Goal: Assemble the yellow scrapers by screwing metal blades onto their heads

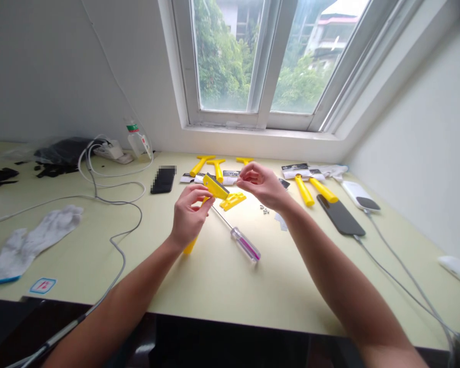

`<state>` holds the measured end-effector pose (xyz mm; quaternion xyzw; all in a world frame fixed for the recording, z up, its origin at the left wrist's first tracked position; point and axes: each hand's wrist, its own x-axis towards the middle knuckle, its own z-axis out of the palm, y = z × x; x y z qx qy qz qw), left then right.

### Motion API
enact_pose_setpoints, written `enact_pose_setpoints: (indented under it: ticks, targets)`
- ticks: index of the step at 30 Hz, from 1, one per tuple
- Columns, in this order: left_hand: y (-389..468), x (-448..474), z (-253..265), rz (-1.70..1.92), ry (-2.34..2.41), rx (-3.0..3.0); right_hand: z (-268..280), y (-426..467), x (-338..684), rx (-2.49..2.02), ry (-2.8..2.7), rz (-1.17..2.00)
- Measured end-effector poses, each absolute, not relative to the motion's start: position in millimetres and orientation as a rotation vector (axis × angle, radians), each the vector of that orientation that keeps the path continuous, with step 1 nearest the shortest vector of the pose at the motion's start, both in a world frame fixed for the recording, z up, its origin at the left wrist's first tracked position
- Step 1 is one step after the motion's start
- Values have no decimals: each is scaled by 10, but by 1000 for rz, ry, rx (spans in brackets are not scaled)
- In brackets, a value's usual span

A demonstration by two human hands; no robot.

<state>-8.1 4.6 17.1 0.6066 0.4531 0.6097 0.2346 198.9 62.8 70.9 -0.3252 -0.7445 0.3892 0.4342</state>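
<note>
My left hand (pixel 191 212) is closed round a yellow scraper (pixel 215 187), its head tilted up with a dark blade strip along the edge. The handle's lower end shows below my wrist. To the right of the scraper head, my right hand (pixel 261 183) is raised in a pinch; whatever is between the fingertips is too small to make out. A screwdriver (pixel 245 244) with a clear and purple handle lies on the table, its shaft pointing toward my left hand. Behind the scraper lie loose yellow plastic pieces (pixel 233 201). Several small metal parts (pixel 265 209) rest below my right hand.
Yellow scraper handles (pixel 215 168) lie at the back, and more handles (pixel 304 190) at right near a phone (pixel 341 214) on a cable. A black phone (pixel 163 180), a bottle (pixel 138 140), long cables (pixel 124 235) and white gloves (pixel 34 243) occupy the left.
</note>
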Motion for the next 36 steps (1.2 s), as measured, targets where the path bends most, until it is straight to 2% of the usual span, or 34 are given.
enact_pose_setpoints:
  ticks: [5, 12, 19, 23, 29, 31, 36]
  targets:
    - [-9, -155, 205, 1662, 1366, 2232, 878, 313, 1815, -826, -2028, 717]
    - [40, -165, 112, 1617, 1367, 2503, 651, 303, 1620, -950, -2279, 276]
    - [50, -173, 101, 1629, 1378, 2541, 596, 315, 1615, -962, -2247, 218]
    - [42, -164, 92, 1635, 1383, 2550, 547, 385, 1638, -1028, -2101, 418]
    - [27, -151, 81, 1589, 1398, 2573, 456, 535, 1717, -1010, -1832, 1311]
    - [25, -151, 80, 1584, 1407, 2579, 444, 545, 1716, -967, -1792, 1406]
    - [31, -143, 73, 1567, 1462, 2565, 403, 504, 1652, -931, -1742, 1418]
